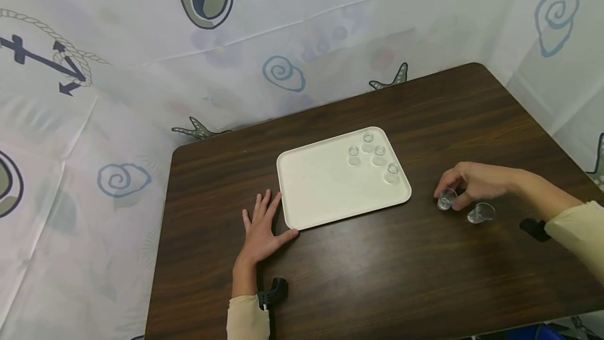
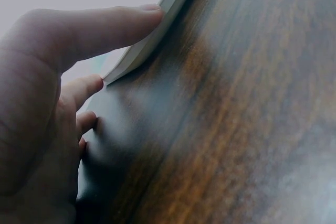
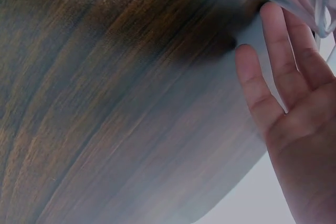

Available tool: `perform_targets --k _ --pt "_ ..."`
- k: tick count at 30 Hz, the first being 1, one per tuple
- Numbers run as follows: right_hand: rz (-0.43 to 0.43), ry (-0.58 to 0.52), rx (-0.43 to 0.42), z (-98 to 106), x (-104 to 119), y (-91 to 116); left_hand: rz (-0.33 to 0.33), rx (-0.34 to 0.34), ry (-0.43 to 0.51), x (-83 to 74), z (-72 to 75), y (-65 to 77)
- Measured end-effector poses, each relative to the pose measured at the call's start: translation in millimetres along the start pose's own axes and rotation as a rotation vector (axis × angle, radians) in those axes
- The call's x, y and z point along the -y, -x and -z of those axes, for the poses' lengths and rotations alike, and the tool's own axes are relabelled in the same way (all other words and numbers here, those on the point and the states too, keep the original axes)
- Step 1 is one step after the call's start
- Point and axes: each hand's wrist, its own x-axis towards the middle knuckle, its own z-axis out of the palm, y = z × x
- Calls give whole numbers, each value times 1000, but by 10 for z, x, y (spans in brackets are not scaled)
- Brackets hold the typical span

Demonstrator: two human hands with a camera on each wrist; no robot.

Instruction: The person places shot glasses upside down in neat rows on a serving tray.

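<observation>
My right hand [image 1: 476, 180] holds a small clear cup [image 1: 445, 201] between thumb and fingers, low over the table right of the tray. Just beside that hand, a second clear cup [image 1: 480, 214] looks tilted or lying on its side. Clear plastic or glass also fills the upper right corner in the right wrist view, but which cup it is I cannot tell. The left hand [image 1: 261, 235] is spread with straight fingers at the near left corner of a white tray [image 1: 321, 188]. In the left wrist view, its thumb [image 2: 115, 30] touches the tray's rim.
Several small clear cups [image 1: 379, 151] stand in the right part of the tray. The dark wooden table [image 1: 377, 272] extends all round it. A patterned cloth [image 1: 245, 93] hangs behind the far edge and along the sides.
</observation>
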Motion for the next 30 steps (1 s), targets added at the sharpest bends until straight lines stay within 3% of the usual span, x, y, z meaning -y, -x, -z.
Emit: perform_targets --k 11,19,24,30 --pt "-47 22 -88 112 80 41 1 3 0 7 -1 -8" --pt "-21 131 -219 224 148 15 2 1 -14 12 -7 -4" --pt "42 157 -306 293 230 -15 -1 -1 -9 12 -10 -2" --pt "25 174 -403 370 342 -77 -2 -1 -1 11 -10 0"
